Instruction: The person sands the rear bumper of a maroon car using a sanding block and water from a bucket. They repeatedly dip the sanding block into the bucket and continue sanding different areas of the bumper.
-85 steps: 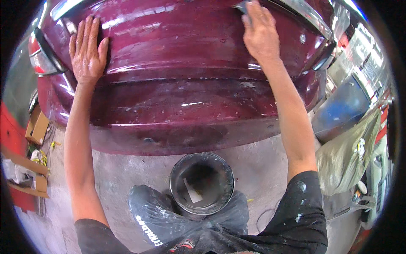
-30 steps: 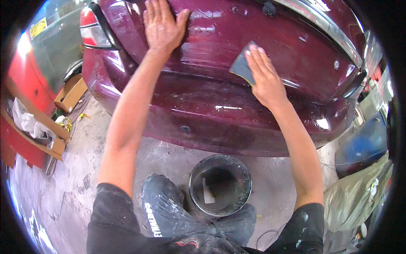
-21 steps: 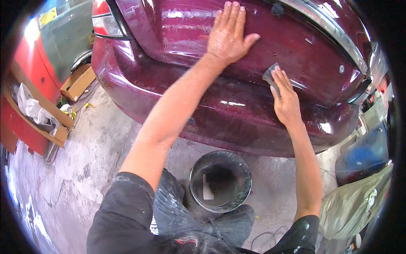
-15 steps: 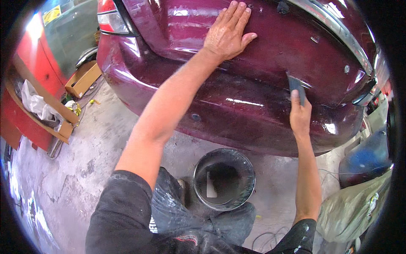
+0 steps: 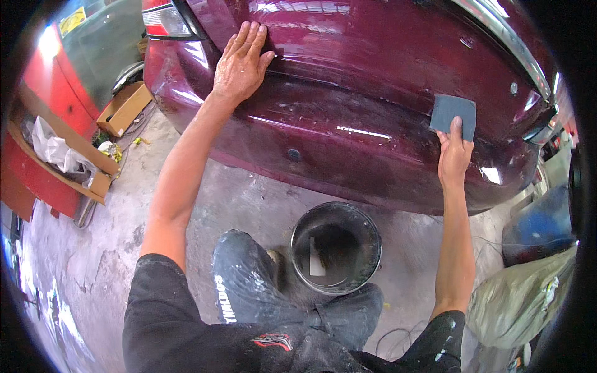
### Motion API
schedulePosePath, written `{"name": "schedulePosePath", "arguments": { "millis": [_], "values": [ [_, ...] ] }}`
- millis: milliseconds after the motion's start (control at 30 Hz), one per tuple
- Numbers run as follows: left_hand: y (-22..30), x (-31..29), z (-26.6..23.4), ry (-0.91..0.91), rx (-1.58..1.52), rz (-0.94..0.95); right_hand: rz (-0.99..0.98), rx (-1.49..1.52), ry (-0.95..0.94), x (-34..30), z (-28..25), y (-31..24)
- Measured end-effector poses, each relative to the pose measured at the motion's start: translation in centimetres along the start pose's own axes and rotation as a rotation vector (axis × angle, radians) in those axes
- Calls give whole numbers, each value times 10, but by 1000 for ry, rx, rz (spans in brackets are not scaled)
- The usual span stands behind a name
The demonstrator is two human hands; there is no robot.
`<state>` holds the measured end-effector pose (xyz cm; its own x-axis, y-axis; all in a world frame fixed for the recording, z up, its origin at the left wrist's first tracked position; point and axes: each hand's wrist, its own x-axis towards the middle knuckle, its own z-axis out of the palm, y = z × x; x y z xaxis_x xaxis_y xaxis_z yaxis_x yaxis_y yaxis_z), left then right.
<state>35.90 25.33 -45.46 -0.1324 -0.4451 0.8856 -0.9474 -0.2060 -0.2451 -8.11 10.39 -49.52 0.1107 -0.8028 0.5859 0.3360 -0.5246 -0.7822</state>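
Note:
A glossy purple car rear (image 5: 348, 68), with its trunk lid and bumper, fills the upper middle of the head view. My left hand (image 5: 241, 65) lies flat on the lower left part of the trunk lid, beside the tail light (image 5: 166, 22), fingers stretched out and holding nothing. In my right hand (image 5: 455, 152) is a square blue-grey sheet of sandpaper (image 5: 454, 115), pinched with the thumb on top and the other fingers mostly hidden beneath. It is near the bumper's upper edge at the right; whether it touches the paint I cannot tell.
Between my knees stands a black bucket (image 5: 339, 214) with dark contents and a pale rectangular piece inside. Cardboard boxes (image 5: 127, 112) and plastic wrap (image 5: 56, 152) lie at the left. A blue drum (image 5: 538, 224) and a covered bundle (image 5: 519, 304) stand at the right, near a thin cable (image 5: 398, 332).
My left hand has moved left and slightly down across the trunk lid. My right hand has shifted slightly right, and the sandpaper has turned from edge-on to showing its flat face.

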Motion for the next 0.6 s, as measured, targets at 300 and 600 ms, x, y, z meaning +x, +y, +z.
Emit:
{"name": "schedulePosePath", "arguments": {
  "millis": [300, 600],
  "values": [
    [45, 6, -4, -140, -101, 349, -808, -1000, -80, 22, 17, -39],
    [9, -7, -10, -160, -144, 234, -858, -1135, -626, 7, 107, 3]
  ]
}}
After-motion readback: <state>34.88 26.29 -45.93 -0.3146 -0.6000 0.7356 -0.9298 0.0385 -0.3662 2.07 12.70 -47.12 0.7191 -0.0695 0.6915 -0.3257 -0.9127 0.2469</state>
